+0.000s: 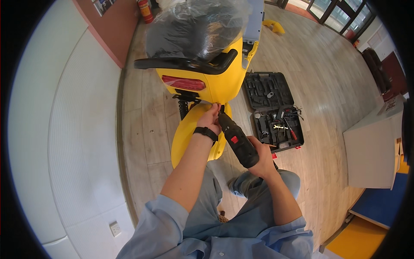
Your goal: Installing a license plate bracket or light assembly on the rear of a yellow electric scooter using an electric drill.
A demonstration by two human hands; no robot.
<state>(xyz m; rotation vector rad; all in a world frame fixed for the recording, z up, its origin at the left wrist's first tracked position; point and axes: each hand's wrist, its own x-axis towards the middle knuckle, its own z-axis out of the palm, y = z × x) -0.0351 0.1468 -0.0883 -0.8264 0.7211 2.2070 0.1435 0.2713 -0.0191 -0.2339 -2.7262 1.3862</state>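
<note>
My right hand (260,157) is wrapped round the handle of a black power drill (237,141) with a red patch on its side. The drill's front end points up and away, to the lower rear edge of a yellow scooter (224,84). Beside the drill's tip, the fingers of my left hand (211,118) are pinched together against that edge; what they hold is too small to make out. Below the hands is the scooter's yellow rear fender (186,136). A red tail light (183,83) sits above, under a black grab rail (181,64).
An open black tool case (266,103) with loose tools lies on the floor to the right. Plastic film (198,26) covers the scooter's seat. A white wall (86,129) runs along the left. Farther off are a yellow panel (274,26) and a fire extinguisher (145,12). A white cabinet (371,149) stands right.
</note>
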